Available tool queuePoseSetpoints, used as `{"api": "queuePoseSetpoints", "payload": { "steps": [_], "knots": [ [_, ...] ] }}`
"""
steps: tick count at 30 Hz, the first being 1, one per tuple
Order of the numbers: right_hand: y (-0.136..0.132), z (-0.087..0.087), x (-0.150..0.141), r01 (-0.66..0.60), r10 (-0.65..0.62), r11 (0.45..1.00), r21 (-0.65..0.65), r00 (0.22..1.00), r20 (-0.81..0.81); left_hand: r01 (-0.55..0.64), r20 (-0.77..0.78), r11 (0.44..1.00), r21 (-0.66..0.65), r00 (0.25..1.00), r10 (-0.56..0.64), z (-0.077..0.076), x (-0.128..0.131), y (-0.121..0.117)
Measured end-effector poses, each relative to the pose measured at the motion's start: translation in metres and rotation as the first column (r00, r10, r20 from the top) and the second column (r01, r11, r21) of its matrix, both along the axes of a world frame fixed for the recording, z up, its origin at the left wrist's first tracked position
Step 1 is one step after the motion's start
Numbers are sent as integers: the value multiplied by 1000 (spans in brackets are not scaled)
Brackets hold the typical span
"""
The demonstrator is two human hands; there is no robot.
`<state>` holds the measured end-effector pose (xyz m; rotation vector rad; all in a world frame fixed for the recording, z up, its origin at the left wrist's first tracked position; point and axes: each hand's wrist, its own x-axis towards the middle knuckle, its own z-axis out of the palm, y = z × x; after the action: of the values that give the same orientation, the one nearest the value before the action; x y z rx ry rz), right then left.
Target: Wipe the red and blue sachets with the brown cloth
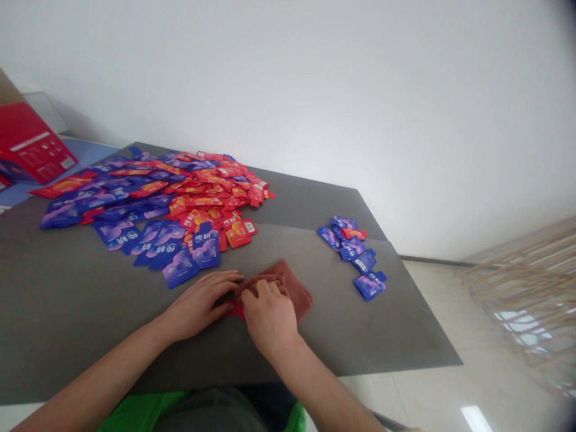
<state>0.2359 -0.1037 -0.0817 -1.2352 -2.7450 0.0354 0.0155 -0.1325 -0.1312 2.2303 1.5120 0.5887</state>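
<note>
My right hand (271, 315) is closed on a brown cloth (297, 290) that lies partly bunched on the grey table. Just left of it, my left hand (201, 305) rests low over the table with fingers stretched toward the cloth. Between the hands a red packet (236, 309) shows only in part; the cloth and fingers cover the rest. Blue packets (206, 247) lie beyond my left hand, at the front of a large heap of red and blue packets (180, 186).
A small group of mostly blue packets (353, 247) lies to the right on the grey table (382, 336). At the far left stands a red box (33, 144). A white wall (315, 90) rises behind the table. Blurred wooden slats (531, 288) are at the right, above the floor.
</note>
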Motion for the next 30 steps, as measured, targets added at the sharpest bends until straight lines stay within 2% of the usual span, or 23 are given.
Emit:
{"api": "queuePoseSetpoints", "payload": {
  "steps": [2,4,6,7,8,10,12,13,15,17,18,19,21,23,25,27,30],
  "knots": [
    [15,-3,16,74,-74,997,-5,997,6,-3,-8,1000,-18,1000,3,1,0,0],
    [30,-3,35,223,-223,975,-13,975,-8,-1,-15,1000,-31,1000,0,2,0,-1],
    [31,0,47,363,-363,932,-10,928,-89,2,-9,999,-32,1000,-2,3,0,-1],
    [26,0,48,395,-391,918,-3,908,-152,3,-5,1000,-30,1000,-3,3,0,-1],
    [17,-1,45,386,-376,923,6,903,-210,4,-3,1000,-27,1000,-4,3,-1,-1],
    [-4,-6,32,264,-248,964,26,933,-260,6,-3,1000,-18,1000,-7,2,-1,0],
    [-15,-12,22,119,-114,993,13,973,-201,7,-7,1000,-16,1000,-7,2,-1,0],
    [-13,-14,22,114,-113,993,-1,980,-163,6,-7,1000,-17,1000,-6,2,-1,1],
    [0,-13,32,245,-246,969,-26,964,-99,3,-6,1000,-20,1000,-3,2,0,1],
    [15,-5,46,410,-411,912,-30,909,-68,4,-7,1000,-21,1000,-4,3,0,1],
    [19,0,49,453,-453,891,-21,888,-79,6,-7,1000,-20,1000,-6,3,-1,1],
    [18,5,50,458,-456,889,-9,883,-107,7,-5,1000,-18,1000,-7,2,-1,1],
    [5,8,39,377,-367,926,21,913,-175,9,-2,1000,-10,1000,-9,2,-2,1],
    [-10,3,23,239,-229,971,31,955,-186,15,-10,1000,-8,1000,-15,1,-3,2],
    [-14,-8,17,175,-171,984,12,973,-154,14,-18,1000,-14,1000,-15,0,-3,2],
    [-3,-15,26,256,-255,967,-7,959,-121,9,-24,1000,-23,1000,-9,0,-2,2],
    [18,-10,50,464,-461,886,-8,879,-124,11,-26,1000,-20,1000,-12,1,-2,2]
  ]
}}
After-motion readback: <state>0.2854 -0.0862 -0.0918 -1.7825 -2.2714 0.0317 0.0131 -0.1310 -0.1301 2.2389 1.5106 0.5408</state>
